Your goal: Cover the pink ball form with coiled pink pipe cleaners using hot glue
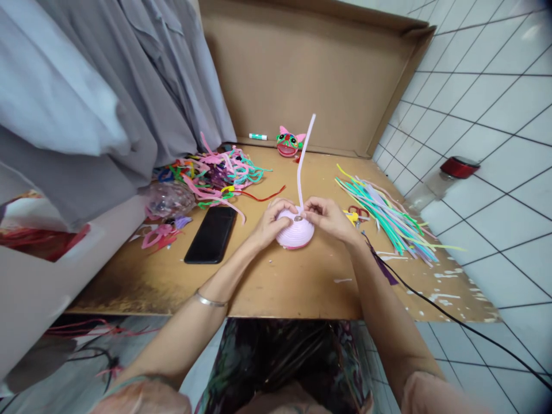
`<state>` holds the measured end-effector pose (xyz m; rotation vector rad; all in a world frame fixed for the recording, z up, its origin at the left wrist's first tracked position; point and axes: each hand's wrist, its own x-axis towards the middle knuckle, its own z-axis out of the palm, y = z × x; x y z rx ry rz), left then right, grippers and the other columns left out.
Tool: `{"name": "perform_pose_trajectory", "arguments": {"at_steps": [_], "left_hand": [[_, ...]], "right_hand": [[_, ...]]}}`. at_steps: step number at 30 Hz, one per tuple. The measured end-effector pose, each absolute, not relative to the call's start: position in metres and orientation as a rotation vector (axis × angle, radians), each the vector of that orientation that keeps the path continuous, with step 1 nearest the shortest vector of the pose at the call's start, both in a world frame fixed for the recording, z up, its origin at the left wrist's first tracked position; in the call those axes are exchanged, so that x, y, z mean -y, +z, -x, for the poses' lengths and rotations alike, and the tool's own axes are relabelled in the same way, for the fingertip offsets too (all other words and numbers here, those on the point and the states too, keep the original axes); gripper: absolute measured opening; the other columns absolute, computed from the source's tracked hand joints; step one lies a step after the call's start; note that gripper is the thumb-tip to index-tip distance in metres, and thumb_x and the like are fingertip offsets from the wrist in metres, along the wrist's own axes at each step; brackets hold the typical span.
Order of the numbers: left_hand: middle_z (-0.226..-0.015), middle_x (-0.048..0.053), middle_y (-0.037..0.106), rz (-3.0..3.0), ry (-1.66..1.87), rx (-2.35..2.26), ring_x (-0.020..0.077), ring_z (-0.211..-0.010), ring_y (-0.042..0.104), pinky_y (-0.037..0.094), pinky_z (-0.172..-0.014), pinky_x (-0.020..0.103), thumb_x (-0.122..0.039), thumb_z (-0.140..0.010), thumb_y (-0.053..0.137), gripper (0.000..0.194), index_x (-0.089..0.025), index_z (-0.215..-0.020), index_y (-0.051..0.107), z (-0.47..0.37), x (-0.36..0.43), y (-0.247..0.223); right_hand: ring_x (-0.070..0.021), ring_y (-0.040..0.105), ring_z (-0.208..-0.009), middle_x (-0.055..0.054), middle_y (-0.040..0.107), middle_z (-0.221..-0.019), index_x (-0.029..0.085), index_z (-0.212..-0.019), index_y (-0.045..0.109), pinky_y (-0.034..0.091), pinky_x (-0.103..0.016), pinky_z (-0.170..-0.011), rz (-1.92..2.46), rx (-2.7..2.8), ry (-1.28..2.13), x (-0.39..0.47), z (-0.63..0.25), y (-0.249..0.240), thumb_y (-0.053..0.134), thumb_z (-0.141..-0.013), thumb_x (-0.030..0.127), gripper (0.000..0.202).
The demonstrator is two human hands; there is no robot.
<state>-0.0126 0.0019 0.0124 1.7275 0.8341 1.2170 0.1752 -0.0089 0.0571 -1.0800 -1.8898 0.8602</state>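
A round lilac dome (296, 234), wound from pipe cleaner in rings, rests on the table with a pink edge at its base. A small gap shows at its top. From there a pale lilac pipe cleaner (302, 164) stands up, slightly bent. My left hand (277, 220) curls around the dome's left side, thumb and fingers on it near the top. My right hand (324, 217) is closed in a pinch at the foot of the upright pipe cleaner, at the dome's upper right.
A black phone (210, 236) lies left, before a heap of coloured pipe cleaners (228, 171). More pipe cleaners (383, 213), scissors (361, 213) and a black cable (435, 305) are right. A colourful animal head (288, 144) and glue stick (257, 137) stand by the cardboard (310, 75).
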Motion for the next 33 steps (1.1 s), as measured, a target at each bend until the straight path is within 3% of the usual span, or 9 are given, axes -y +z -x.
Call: {"name": "perform_pose_trajectory", "arguments": {"at_steps": [8, 18, 28, 33], "left_hand": [[-0.108, 0.007, 0.064, -1.652, 1.193, -0.809, 0.0273, -0.110, 0.056, 0.043, -0.099, 0.041, -0.028, -0.063, 0.057, 0.025, -0.020, -0.085, 0.067, 0.014, -0.001, 0.015], [-0.112, 0.008, 0.067, -1.518, 1.135, -0.751, 0.0230, -0.102, 0.061, 0.047, -0.091, 0.034, -0.028, -0.065, 0.060, 0.033, -0.017, -0.095, 0.063, 0.015, -0.002, 0.014], [-0.126, 0.009, 0.061, -1.497, 1.188, -0.750, 0.0229, -0.111, 0.059, 0.046, -0.093, 0.032, -0.031, -0.067, 0.064, 0.034, -0.018, -0.098, 0.058, 0.014, -0.004, 0.009], [-0.111, 0.006, 0.061, -1.567, 1.252, -0.921, 0.0200, -0.095, 0.059, 0.048, -0.085, 0.032, -0.032, -0.069, 0.064, 0.028, -0.019, -0.093, 0.060, 0.013, 0.000, 0.011]], "right_hand": [[-0.0120, 0.045, -0.058, 0.003, 0.054, -0.059, 0.021, -0.069, 0.065, 0.034, -0.026, -0.056, 1.066, 1.691, 0.903, 0.012, -0.172, 0.045, 0.076, -0.069, 0.047, 0.028], [-0.0120, 0.048, -0.057, 0.004, 0.056, -0.061, 0.021, -0.079, 0.068, 0.036, -0.027, -0.056, 1.082, 1.563, 0.926, 0.017, -0.169, 0.042, 0.078, -0.065, 0.038, 0.024], [-0.0134, 0.050, -0.060, 0.001, 0.060, -0.063, 0.021, -0.077, 0.072, 0.037, -0.028, -0.058, 1.075, 1.536, 0.980, 0.018, -0.171, 0.042, 0.079, -0.064, 0.042, 0.026], [-0.0128, 0.048, -0.058, 0.002, 0.058, -0.062, 0.021, -0.077, 0.072, 0.037, -0.028, -0.057, 1.074, 1.510, 0.988, 0.018, -0.171, 0.041, 0.080, -0.063, 0.042, 0.027]]}}
